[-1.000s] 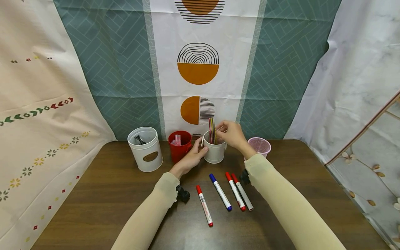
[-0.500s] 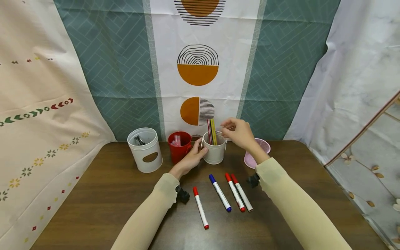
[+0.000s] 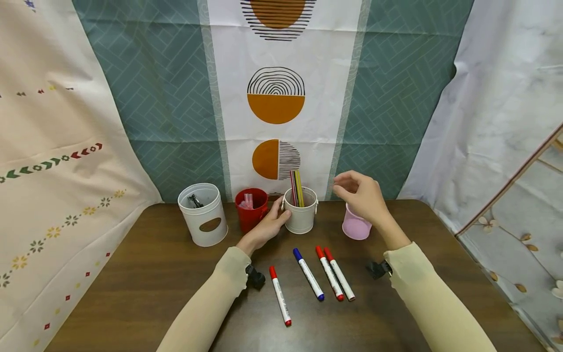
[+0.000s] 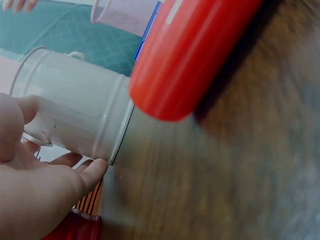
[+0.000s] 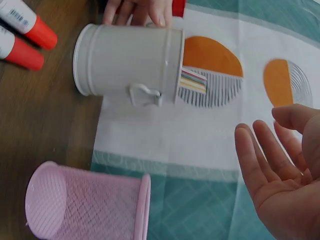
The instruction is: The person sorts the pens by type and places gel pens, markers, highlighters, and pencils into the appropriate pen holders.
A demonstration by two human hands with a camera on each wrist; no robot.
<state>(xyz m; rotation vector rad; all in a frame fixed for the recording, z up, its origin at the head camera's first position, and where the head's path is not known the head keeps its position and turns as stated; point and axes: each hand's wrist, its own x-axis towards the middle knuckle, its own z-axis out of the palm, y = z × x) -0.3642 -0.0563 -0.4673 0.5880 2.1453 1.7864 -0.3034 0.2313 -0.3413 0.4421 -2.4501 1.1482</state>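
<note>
My left hand (image 3: 265, 226) holds the side of a small cream metal bucket (image 3: 300, 221), thumb on one side and fingers behind, as the left wrist view shows. The bucket stands upright with thin coloured sticks (image 3: 296, 188) leaning in it, their kind unclear. My right hand (image 3: 361, 194) is raised in front of the pink mesh cup (image 3: 356, 228), hiding part of its rim. Seen from the right wrist, the fingers (image 5: 272, 150) are loosely bent and nothing lies between them.
Red-capped markers (image 3: 280, 296) and a blue-capped marker (image 3: 309, 275) lie in front. To the left stand a red bucket (image 3: 251, 222) holding clear pinkish pieces and a larger white container (image 3: 204, 230) holding dark metallic items. A patterned cloth (image 3: 176, 161) hangs behind.
My right hand has moved away from the coloured sticks, rightward to over the pink cup. The sticks now lean in the bucket. My left hand stays on the bucket.
</note>
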